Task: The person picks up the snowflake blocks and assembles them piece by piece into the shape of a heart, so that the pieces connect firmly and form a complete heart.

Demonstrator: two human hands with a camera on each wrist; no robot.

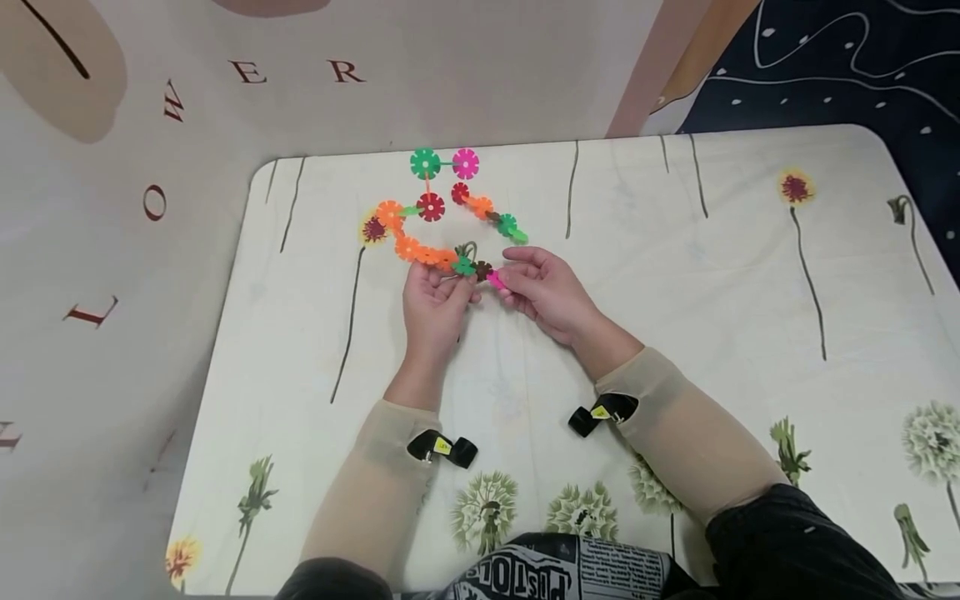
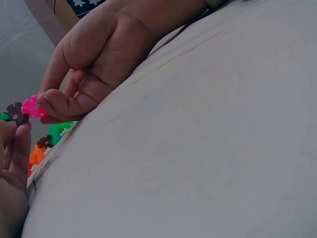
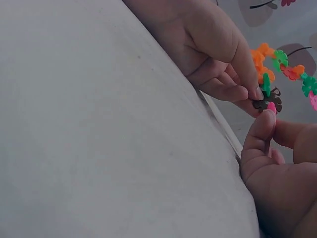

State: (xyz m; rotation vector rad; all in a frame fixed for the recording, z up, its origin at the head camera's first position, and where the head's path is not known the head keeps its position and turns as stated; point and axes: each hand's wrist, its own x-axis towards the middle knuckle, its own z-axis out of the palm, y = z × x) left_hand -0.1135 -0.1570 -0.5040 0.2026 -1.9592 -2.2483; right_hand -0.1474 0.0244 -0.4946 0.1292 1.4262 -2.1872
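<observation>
A chain of interlocking plastic snowflake discs curves over the table, with orange discs (image 1: pixel 423 254) leading to a green disc (image 1: pixel 462 266). At its near end are a brown disc (image 1: pixel 483 271) and a pink disc (image 1: pixel 495 280). My left hand (image 1: pixel 433 312) pinches the brown disc (image 3: pixel 270 102) between thumb and fingers. From the right, my right hand (image 1: pixel 551 298) pinches the pink disc (image 2: pixel 32 106), which touches the brown one. Fingertips hide part of both discs, so I cannot tell how deeply they interlock.
Beyond my hands the chain runs through a red disc (image 1: pixel 431 207), a teal disc (image 1: pixel 425 163) and another pink disc (image 1: pixel 466 163). A shorter string with an orange disc (image 1: pixel 481 207) lies near my right fingers. Flower prints cover the white tabletop (image 1: pixel 675 275); a wall borders its far edge.
</observation>
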